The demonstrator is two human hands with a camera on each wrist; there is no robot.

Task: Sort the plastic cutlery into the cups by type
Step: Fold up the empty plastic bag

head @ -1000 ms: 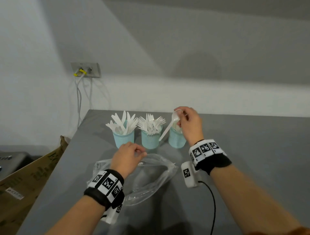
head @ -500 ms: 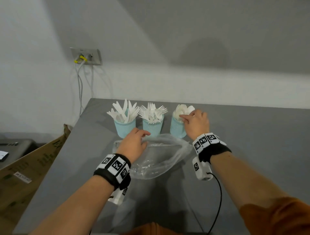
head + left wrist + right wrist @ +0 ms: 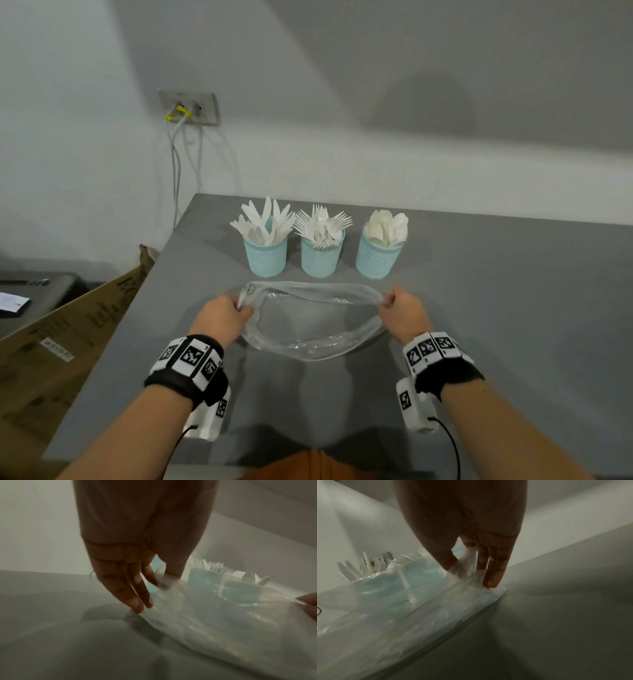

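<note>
Grey tabletop [image 3: 496,308] carries three teal cups at 12 o'clock: knives cup [image 3: 265,255], forks cup [image 3: 320,257], spoons cup [image 3: 376,258]. Just nearer lies a clear plastic bag [image 3: 308,329]; the left hand [image 3: 221,317] pinches its 9 o'clock end, the right hand [image 3: 404,313] its 3 o'clock end.

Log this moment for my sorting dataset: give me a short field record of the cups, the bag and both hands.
left cup: ribbed light-blue plastic cup holding white plastic knives
middle cup: same type, white plastic forks
right cup: same type, white plastic spoons
bag: clear plastic bag on grey table, looks empty
left hand: pinches bag's left end
right hand: pinches bag's right end
</note>
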